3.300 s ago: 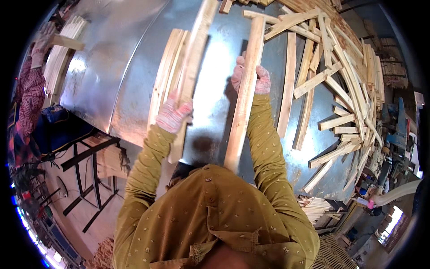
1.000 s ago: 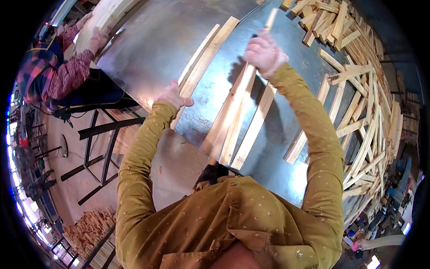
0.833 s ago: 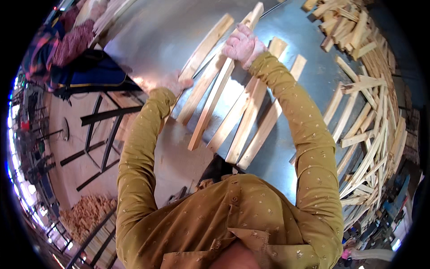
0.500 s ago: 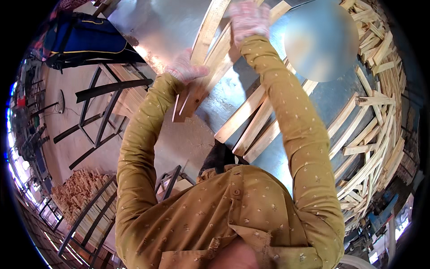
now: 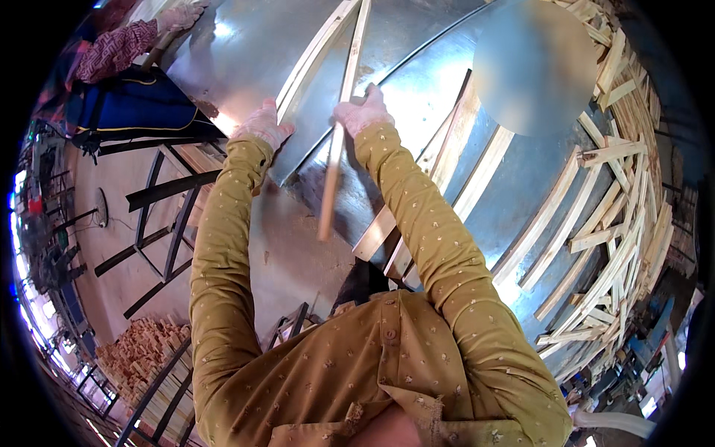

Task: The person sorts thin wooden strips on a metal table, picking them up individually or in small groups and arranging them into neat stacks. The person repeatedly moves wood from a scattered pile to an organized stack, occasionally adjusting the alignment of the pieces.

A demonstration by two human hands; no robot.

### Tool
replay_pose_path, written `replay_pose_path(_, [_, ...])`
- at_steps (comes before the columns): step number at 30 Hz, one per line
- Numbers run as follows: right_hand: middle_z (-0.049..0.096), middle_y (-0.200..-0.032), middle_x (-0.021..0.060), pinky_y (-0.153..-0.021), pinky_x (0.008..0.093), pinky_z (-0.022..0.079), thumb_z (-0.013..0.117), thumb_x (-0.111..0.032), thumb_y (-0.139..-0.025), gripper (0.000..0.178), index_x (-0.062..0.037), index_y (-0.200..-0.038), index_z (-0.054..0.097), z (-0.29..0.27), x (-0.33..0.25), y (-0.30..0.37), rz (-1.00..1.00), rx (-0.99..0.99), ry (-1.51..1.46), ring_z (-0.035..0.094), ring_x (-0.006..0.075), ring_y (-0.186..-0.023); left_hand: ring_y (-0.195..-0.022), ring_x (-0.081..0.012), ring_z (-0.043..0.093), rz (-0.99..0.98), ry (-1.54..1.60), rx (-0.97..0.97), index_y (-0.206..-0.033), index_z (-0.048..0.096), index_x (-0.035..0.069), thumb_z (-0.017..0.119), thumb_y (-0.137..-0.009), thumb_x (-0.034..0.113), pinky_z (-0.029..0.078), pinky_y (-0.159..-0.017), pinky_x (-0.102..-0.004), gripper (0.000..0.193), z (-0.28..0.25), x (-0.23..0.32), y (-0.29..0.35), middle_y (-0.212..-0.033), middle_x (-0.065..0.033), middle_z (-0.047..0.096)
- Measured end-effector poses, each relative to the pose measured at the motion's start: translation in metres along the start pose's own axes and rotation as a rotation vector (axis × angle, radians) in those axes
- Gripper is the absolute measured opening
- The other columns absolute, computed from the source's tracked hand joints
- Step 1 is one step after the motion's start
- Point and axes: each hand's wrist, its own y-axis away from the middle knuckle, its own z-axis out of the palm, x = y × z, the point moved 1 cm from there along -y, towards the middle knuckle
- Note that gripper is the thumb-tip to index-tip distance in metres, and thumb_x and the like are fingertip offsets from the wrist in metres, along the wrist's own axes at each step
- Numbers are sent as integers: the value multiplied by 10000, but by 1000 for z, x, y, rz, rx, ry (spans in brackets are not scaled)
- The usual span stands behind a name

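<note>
Wooden strip (image 5: pixel 337 153) clamped in my right hand (image 5: pixel 365 112), my left hand (image 5: pixel 264 127) touching other wood (image 5: pixel 309 58), its closure I cannot tell, metal tabletop (image 5: pixel 249 56) beneath

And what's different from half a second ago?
The right hand has drawn back toward the body and holds one narrow strip, its near end now apart from the pale strips at the left hand. The left hand stays by those strips; the wood pile looks unchanged.

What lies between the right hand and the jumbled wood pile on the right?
In the head view, several wooden strips lie on the metal table.
</note>
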Motion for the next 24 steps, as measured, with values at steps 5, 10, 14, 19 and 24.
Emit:
replay_pose_path(5, [652, -1223, 212, -985, 357, 486, 692, -347, -833, 735, 20, -1417, 438, 35, -21, 21, -187, -189, -162, 630, 319, -1148, -1237, -384, 555, 231, 359, 178, -1377, 487, 60, 570, -912, 601, 417, -1061, -427, 719, 17, -33, -7, -1272, -206, 619])
replay_pose_path(10, [541, -1360, 270, -1093, 433, 402, 595, -388, -905, 623, -7, -1384, 479, 17, -35, 9, -332, -161, 282, 523, 374, -1277, -1239, -348, 567, 39, 94, 52, -1421, 467, 59, 636, -840, 602, 427, -1053, -410, 814, -18, 27, 40, -1256, -238, 620])
replay_pose_path(14, [366, -1507, 276, -1149, 445, 338, 607, -417, -869, 794, 35, -1467, 346, -74, 35, 82, -467, 370, 351, 362, 398, -1401, -1087, -409, 631, 58, 125, 248, -1454, 374, 13, 726, -827, 399, 468, -983, -468, 816, 14, -7, 19, -1172, -253, 637])
replay_pose_path(19, [223, -1561, 308, -1205, 405, 210, 612, -630, -828, 1084, 22, -1549, 134, -150, 201, 145, 73, 519, 429, 255, 418, -1451, -1274, -400, 501, 690, 240, 525, -1461, 269, -71, 740, -799, 544, 410, -1066, -482, 1019, 59, 92, 95, -1369, -268, 508])
replay_pose_path(24, [366, -1483, 269, -1132, 437, 343, 635, -523, -833, 1014, -2, -1551, 144, -120, 213, 158, 80, 422, 531, 391, 400, -1361, -1312, -376, 466, 568, 22, 294, -1478, 229, -87, 784, -785, 429, 418, -1081, -447, 1027, 141, 187, 184, -1436, -280, 430])
